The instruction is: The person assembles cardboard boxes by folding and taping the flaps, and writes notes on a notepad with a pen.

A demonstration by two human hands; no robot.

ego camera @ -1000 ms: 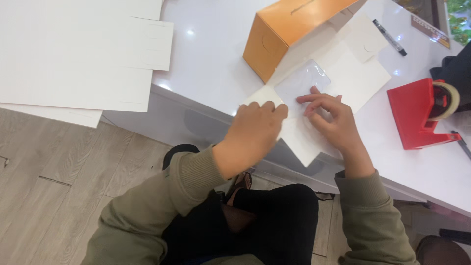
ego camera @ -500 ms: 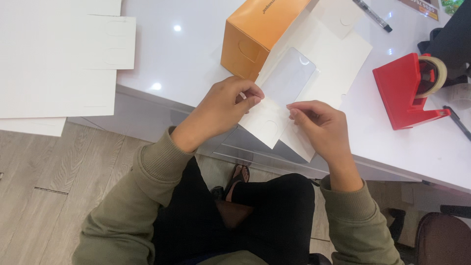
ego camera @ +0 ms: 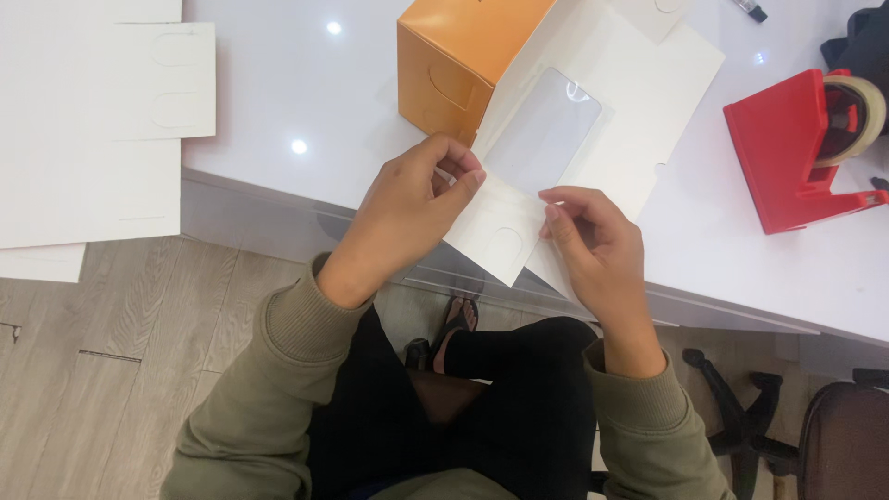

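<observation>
Pinched at both near corners: flat white cardboard box blank with a clear rectangular window (ego camera: 593, 120), left hand (ego camera: 407, 208) clamped on the left flap edge, right hand (ego camera: 593, 245) clamped on the neighbouring flap. Unfolded, smooth and uncreased, near flaps overhanging the glossy white table (ego camera: 278, 102) edge, curved tab slot cut in one flap. Just beyond, touching the blank's far left side, an assembled orange cardboard box (ego camera: 454, 56). Far right, a red tape dispenser (ego camera: 796, 157). Left, stacked white cardboard sheets (ego camera: 93, 139).

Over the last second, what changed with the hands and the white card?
The white card blank was flat under both hands; now the left hand and right hand pinch its near flap, lifted off the table edge. The orange box and red tape dispenser stayed put.
</observation>
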